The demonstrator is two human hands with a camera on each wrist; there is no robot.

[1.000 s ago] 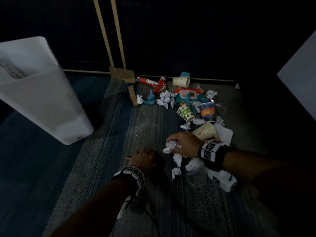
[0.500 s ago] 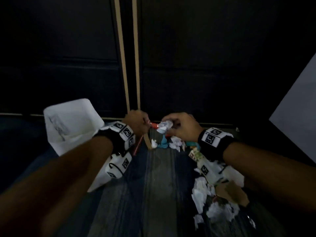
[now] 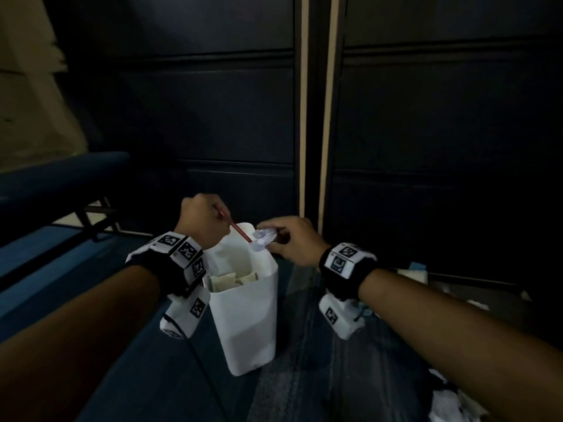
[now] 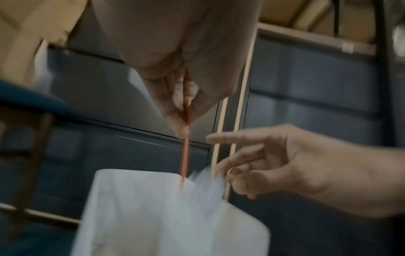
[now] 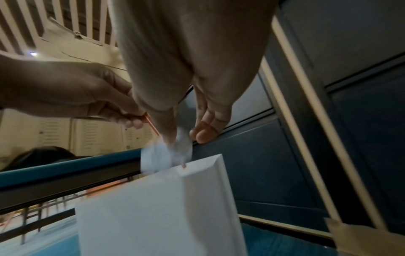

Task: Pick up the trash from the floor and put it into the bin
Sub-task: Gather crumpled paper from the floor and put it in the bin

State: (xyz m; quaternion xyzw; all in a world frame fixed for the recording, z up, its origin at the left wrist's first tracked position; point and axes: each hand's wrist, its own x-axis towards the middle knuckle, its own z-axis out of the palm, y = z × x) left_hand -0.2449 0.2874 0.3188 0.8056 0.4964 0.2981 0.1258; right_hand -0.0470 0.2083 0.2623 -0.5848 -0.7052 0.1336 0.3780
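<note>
Below both hands stands the white bin [image 3: 246,324], upright on the blue-grey carpeted floor [image 3: 304,360], its open mouth directly under the fingertips; flat beige pieces [image 3: 231,280] lie inside it. Behind the hands rises a dark panelled wall [image 3: 426,147] crossed by two pale vertical strips [image 3: 326,117]. Beyond the left hand's outer side runs a blue padded rail [image 3: 61,172]. Near the right forearm, on the floor at the lower right, lie white crumpled scraps [image 3: 451,406].

Left hand [image 3: 202,222]: clenched, with thumb and fingers pinching a thin red straw [image 3: 240,233]; the straw slants down from the fingertips, and its lower end reaches the bin's mouth, just beside the paper in the other hand.

Right hand [image 3: 292,240]: thumb and fingertips pinch a crumpled white paper ball [image 3: 263,239], held over the bin's far rim; in the left wrist view the index finger [image 4: 241,138] sticks out straight while the other fingers curl. In both wrist views the paper appears blurred.

Each wrist carries a black band with white marker blocks [image 3: 345,258].
</note>
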